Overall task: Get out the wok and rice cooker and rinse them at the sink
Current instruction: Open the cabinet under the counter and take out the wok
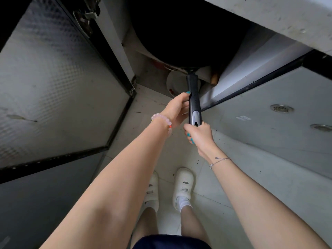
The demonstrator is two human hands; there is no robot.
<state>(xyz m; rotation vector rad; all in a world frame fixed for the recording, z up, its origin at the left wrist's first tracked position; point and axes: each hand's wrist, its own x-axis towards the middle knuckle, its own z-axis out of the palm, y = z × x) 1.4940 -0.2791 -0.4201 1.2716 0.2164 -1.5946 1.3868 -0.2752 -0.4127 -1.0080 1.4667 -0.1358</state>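
— Right hand [198,133]?
— Fingers curled shut around the butt end of the wok handle [194,103].
— Left hand [177,109]?
— Just beyond, fingers wrapped on the handle's mid-length, thumb on top.
— Wok [181,36]?
— Past both grips, its dark bowl inside the open cabinet [115,42], under the counter [269,18].

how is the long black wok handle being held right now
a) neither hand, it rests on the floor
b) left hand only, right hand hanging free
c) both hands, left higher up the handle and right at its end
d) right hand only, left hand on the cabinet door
c: the left hand with the pink bead bracelet wraps the middle of the long black wok handle, while the right hand grips its grey-inset end.
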